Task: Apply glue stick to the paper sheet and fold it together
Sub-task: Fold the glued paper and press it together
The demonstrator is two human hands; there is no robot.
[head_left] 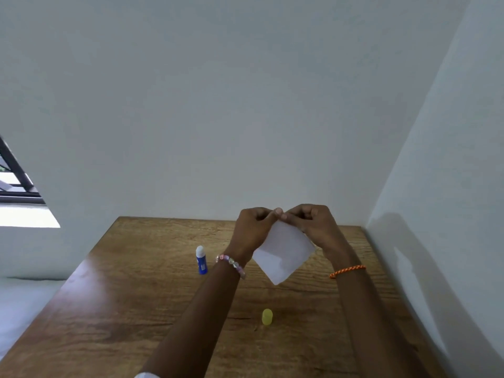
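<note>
I see the folded white paper sheet [283, 252] held up in the air above the far half of the brown wood-grain table [136, 296], not touching it. It hangs as a diamond: one corner points up into the fingers, the opposite corner points down toward me, so its long diagonal runs from the hands down toward the near edge of the table. The sheet looks plain white and flat, with a faint crease or shadow line across its lower half; whether it is a single or double layer I cannot tell.

My left hand [255, 227] and right hand [313, 226] meet at the paper's top corner, both with fingers curled, thumbs and forefingers pinching that corner between them. A beaded pastel bracelet [231, 264] sits on the left wrist and a braided orange cord band [347, 270] on the right.

The blue glue stick with a white tip [201, 260] stands upright on the table, uncapped, to the left of my left wrist and apart from it. Its small translucent yellow cap [267, 316] rests on the table nearer to me, between my forearms, well apart from the stick.

The table is pushed into a corner of pale grey-white walls [245, 105]. At the left edge I see a dark-framed window [16, 181] with bright light below it.
</note>
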